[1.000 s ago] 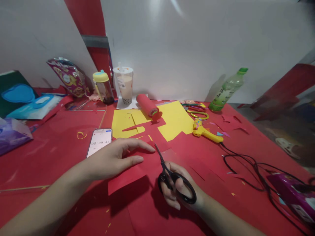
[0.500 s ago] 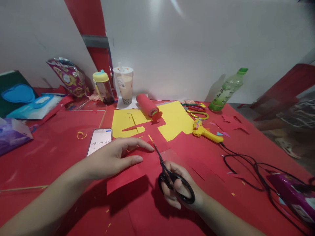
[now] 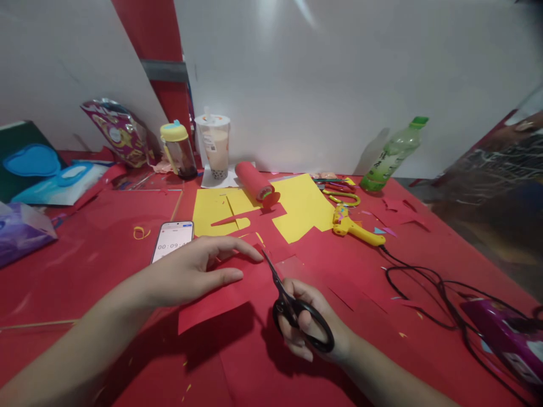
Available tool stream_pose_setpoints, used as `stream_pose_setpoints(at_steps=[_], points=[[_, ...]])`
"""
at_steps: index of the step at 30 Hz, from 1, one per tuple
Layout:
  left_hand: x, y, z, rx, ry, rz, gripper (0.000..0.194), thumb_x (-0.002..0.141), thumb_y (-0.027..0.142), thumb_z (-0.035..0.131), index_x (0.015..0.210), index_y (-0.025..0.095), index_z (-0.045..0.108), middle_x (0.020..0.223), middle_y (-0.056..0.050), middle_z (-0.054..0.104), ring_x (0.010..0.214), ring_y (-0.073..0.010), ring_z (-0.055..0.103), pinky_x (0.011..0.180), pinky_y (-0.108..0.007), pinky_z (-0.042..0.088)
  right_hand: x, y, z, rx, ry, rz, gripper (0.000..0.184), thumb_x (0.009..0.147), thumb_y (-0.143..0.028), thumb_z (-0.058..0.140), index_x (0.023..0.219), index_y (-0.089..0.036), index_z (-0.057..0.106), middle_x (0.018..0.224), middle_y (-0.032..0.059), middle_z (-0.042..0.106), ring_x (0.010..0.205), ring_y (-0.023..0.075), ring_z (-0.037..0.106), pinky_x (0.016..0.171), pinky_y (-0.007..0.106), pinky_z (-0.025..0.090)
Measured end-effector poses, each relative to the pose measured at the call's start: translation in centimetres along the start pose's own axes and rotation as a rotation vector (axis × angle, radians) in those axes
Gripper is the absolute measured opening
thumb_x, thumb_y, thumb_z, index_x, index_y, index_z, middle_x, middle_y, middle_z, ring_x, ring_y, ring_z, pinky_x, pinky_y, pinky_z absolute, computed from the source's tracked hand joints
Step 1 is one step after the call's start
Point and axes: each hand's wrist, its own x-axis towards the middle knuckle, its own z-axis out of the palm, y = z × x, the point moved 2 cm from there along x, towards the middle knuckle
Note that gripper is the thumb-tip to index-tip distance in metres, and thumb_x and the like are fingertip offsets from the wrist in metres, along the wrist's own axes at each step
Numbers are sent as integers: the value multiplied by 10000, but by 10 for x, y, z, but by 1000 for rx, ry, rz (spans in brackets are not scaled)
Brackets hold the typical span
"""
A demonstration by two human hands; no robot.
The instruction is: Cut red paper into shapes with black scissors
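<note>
Hands [image 3: 186, 277] [image 3: 314, 295], two — scissors [image 3: 283, 295], one pair

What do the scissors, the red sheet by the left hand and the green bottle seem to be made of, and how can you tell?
Scissors: probably metal blades, thin and faintly shiny; black handles, likely smooth plastic, thick and evenly coloured.
Sheet: matte paper or thin card, with a thin edge and dull face; which, I can't tell.
Bottle: likely glossy plastic, its upper wall see-through.

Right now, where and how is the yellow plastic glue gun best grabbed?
Probably by the handle, fingers closing from above at the right: it is slim and slants rightward toward the viewer, with the black cord trailing from its end.
</note>
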Motion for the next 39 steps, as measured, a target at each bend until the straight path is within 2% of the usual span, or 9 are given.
stream_pose_setpoints(at_steps=[9,14,20,27,39], points=[[2,1,-1,9,-16,-5,212,814,207,509,1005,208,602,1060,-18,649,989,-151,587,891,-241,442,1,1,0,65,-85,-10,393,755,-510,601,757,-200,360,517,-88,445,340,9,333,336,106,292],[0,0,-2,91,-69,-43,232,818,230,505,1029,242,602,1051,8,653,965,-148,594,849,-227,453,1,4,-1,68,-138,1,364,793,-498,564,789,-201,354,555,-71,462,372,12,378,370,109,316],[-1,0,1,110,-113,-43,249,832,236,495,1064,253,585,1084,16,640,991,-141,583,866,-222,437,0,5,-3,57,-132,-8,355,806,-499,545,814,-195,361,570,-59,470,384,17,391,379,119,323],[-2,3,4,97,-117,-17,259,822,183,491,1056,240,587,1021,21,653,921,-120,597,824,-197,448,0,3,-1,42,-111,10,387,787,-527,550,808,-195,352,547,-68,458,364,19,368,358,127,300],[-1,2,6,53,-110,-7,257,823,173,488,1060,217,578,1034,-9,644,937,-144,587,845,-228,445,0,6,-1,40,-56,-2,401,769,-543,561,785,-197,360,524,-78,454,344,16,349,342,123,295]])
